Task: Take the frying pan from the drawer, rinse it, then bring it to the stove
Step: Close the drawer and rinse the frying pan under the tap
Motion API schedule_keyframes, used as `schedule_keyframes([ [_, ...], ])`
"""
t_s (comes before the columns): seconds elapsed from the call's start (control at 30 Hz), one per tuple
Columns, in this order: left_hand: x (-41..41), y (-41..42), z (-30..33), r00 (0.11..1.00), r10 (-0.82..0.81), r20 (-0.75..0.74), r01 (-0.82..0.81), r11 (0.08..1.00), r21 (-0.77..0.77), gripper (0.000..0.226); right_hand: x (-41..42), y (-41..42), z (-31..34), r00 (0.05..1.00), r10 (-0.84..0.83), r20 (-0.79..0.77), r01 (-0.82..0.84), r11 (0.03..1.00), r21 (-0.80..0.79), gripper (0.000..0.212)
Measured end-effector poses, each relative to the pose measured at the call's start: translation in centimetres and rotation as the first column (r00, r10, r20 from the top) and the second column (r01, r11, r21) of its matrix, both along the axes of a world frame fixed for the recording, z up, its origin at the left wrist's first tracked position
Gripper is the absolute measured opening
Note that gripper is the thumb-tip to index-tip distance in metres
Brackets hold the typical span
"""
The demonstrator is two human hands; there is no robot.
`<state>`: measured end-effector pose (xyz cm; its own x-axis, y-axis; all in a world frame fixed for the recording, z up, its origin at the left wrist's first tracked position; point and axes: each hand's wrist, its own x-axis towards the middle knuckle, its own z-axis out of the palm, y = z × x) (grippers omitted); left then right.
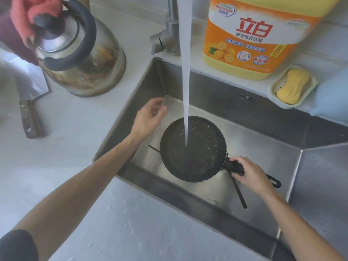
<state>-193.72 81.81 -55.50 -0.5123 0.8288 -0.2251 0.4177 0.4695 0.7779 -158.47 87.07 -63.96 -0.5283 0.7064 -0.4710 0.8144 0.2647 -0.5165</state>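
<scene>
A small black frying pan point(195, 159) is held level inside the steel sink point(263, 147). A white stream of water point(185, 72) from the tap point(169, 31) falls into the pan's middle, and water with bubbles fills it. My right hand point(248, 174) is shut on the pan's black handle at the right. My left hand point(148, 117) hovers over the sink's left side, just left of the pan, fingers apart and holding nothing.
A stained steel kettle point(82, 59) with a pink cloth on its lid stands on the counter at left. A cleaver point(30, 102) lies beside it. A yellow detergent jug point(258, 34) and a soap dish point(293, 87) sit behind the sink. Dark chopsticks point(239, 193) lie in the sink.
</scene>
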Motion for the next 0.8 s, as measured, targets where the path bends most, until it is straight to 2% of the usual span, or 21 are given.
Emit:
schedule_keyframes([
  [0.07,-0.8,1.3,3.8,0.989,0.129,0.07,-0.142,0.962,0.233,0.039,0.5,0.0,0.4,1.0,0.006,0.014,-0.006,1.0,0.011,0.046],
  [0.13,-1.8,2.9,6.1,0.979,0.189,0.081,-0.205,0.921,0.332,0.044,1.0,-0.1,0.7,1.0,-0.002,0.029,0.002,1.0,0.014,0.046],
  [0.27,-3.3,5.8,7.0,0.981,0.191,0.014,-0.186,0.929,0.32,0.054,1.0,-0.1,0.7,0.998,-0.025,0.049,0.025,1.0,0.0,0.045],
  [0.43,-3.1,7.4,5.6,0.988,0.156,-0.021,-0.139,0.927,0.348,0.041,0.8,0.1,0.3,0.997,-0.065,0.042,0.065,0.998,-0.008,0.042],
  [0.57,-2.5,8.3,4.8,0.972,0.188,-0.142,-0.121,0.917,0.38,0.038,0.8,0.1,0.2,0.997,-0.071,0.024,0.072,0.996,-0.046,0.042],
  [0.7,-1.8,9.0,5.7,0.955,0.048,-0.293,0.052,0.945,0.324,0.039,0.0,0.3,0.4,0.997,-0.068,0.022,0.069,0.996,-0.056,0.041],
  [0.8,-2.4,6.6,5.2,0.974,-0.076,-0.214,0.145,0.935,0.325,0.045,-0.8,0.4,0.7,0.998,-0.055,0.033,0.058,0.995,-0.082,0.042],
])
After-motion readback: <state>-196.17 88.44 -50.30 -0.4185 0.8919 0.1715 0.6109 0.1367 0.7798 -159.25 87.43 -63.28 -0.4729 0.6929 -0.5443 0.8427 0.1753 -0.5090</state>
